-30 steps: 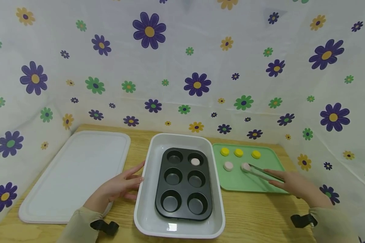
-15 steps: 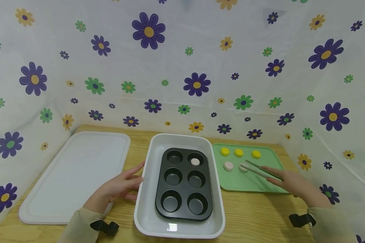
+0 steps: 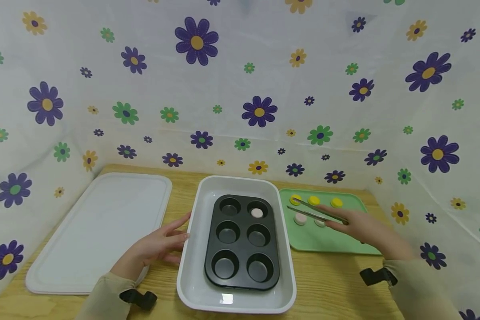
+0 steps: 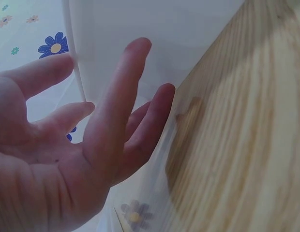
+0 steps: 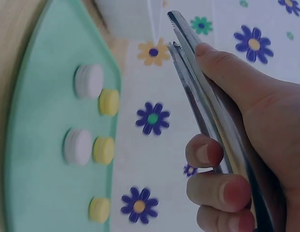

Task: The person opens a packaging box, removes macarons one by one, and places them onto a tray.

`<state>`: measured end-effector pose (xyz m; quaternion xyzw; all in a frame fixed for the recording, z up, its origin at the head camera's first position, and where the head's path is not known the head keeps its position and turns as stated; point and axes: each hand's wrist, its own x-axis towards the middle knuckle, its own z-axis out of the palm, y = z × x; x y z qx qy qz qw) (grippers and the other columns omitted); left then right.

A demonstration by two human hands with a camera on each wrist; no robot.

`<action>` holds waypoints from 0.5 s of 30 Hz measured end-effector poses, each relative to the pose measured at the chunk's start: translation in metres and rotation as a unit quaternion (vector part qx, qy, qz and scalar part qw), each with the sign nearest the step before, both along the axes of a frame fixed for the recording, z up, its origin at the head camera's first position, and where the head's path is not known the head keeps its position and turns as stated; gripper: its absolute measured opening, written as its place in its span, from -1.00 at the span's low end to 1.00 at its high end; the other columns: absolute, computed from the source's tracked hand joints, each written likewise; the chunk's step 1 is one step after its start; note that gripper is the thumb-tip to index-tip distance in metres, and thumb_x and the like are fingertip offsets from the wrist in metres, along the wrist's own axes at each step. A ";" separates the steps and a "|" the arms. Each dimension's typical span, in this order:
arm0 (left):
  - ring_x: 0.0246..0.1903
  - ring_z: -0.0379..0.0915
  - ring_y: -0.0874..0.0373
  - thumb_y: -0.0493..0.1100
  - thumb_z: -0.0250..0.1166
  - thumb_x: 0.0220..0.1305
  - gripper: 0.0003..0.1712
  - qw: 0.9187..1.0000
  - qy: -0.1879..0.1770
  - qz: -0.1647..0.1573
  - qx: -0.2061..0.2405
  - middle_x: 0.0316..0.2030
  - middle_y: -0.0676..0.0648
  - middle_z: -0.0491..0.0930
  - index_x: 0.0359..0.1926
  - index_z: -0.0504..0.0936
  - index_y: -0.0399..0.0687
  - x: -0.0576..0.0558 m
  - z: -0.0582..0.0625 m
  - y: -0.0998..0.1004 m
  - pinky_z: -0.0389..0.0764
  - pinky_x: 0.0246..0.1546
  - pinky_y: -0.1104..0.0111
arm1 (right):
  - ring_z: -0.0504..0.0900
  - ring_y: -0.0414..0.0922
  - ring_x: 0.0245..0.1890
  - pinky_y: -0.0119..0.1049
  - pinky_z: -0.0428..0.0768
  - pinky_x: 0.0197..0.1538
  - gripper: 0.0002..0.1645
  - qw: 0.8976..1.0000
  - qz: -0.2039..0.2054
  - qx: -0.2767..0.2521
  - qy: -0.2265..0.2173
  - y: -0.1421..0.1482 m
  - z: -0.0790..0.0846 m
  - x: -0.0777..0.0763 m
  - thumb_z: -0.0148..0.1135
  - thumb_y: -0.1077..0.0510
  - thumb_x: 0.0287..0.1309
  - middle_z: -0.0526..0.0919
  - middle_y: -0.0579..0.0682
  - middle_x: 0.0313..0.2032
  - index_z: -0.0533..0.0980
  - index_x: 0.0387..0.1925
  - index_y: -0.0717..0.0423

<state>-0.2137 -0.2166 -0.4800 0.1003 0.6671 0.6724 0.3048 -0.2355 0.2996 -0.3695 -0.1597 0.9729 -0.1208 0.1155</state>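
Tongs [image 3: 323,211] in my right hand [image 3: 363,229] hang over the green tray [image 3: 323,243], arms spread and nothing between the tips. Fingers and thumb grip them along both arms, as the right wrist view shows. Below lie two pale pink macarons [image 5: 89,81], with several yellow macarons [image 3: 337,203] in a row behind. My left hand [image 3: 160,244] is at the left wall of a deep white dish [image 3: 187,253], fingers spread and fingertips right at its side. A black muffin pan [image 3: 243,249] sits in that dish; its far right cup holds one pale macaron [image 3: 257,213].
A flat white board [image 3: 100,226] lies on the wooden table [image 3: 327,289] at the left, partly behind my left wrist. A flowered cloth [image 3: 232,80] stands as a wall behind the table and along both sides.
The tongs, around the right-hand pale macaron a second ago, have opened off it and moved left and up with my right hand. That macaron lies on the tray; my left hand stays put.
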 end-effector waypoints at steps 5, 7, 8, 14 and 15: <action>0.11 0.57 -0.12 0.00 0.16 0.46 -0.09 1.000 -0.003 0.005 -0.003 0.41 -0.49 0.14 0.59 -0.22 0.28 -0.001 0.001 -0.002 0.70 -0.08 0.01 | 0.39 -0.24 -0.58 -0.30 0.37 -0.43 -0.31 0.998 0.055 -0.004 0.015 -0.029 0.008 -0.012 0.05 -0.33 0.34 0.65 0.11 0.13 0.27 0.44 -0.38; 0.11 0.58 -0.11 -0.01 0.16 0.46 -0.09 1.000 -0.003 0.005 -0.002 0.41 -0.48 0.14 0.59 -0.21 0.28 -0.001 0.001 -0.002 0.70 -0.08 0.02 | 0.42 -0.24 -0.55 -0.30 0.37 -0.40 -0.31 0.997 0.069 0.002 0.017 -0.040 0.009 -0.016 0.06 -0.37 0.31 0.69 0.05 0.04 0.28 0.43 -0.43; 0.11 0.58 -0.11 -0.01 0.15 0.46 -0.10 1.000 -0.003 0.004 -0.001 0.41 -0.48 0.15 0.59 -0.21 0.28 -0.001 0.000 -0.002 0.70 -0.08 0.02 | 0.44 -0.24 -0.50 -0.30 0.39 -0.37 -0.31 0.997 0.076 0.007 0.020 -0.045 0.009 -0.018 0.06 -0.40 0.29 0.68 0.03 0.06 0.30 0.41 -0.44; 0.10 0.58 -0.11 0.00 0.15 0.46 -0.10 1.000 -0.004 0.004 0.001 0.41 -0.47 0.17 0.59 -0.21 0.26 -0.001 -0.002 0.000 0.70 -0.09 0.01 | 0.41 -0.25 -0.53 -0.31 0.39 -0.41 -0.38 0.994 0.104 0.017 0.005 -0.070 0.005 -0.031 0.14 -0.29 0.31 0.65 -0.12 -0.28 0.38 0.37 -0.40; 0.10 0.58 -0.11 0.00 0.15 0.46 -0.10 1.000 -0.004 0.005 0.001 0.40 -0.47 0.18 0.59 -0.21 0.26 0.000 -0.001 0.000 0.70 -0.09 0.01 | 0.38 -0.25 -0.58 -0.32 0.38 -0.45 -0.39 0.994 0.103 0.020 -0.001 -0.073 0.004 -0.033 0.15 -0.26 0.32 0.61 -0.13 -0.37 0.38 0.37 -0.39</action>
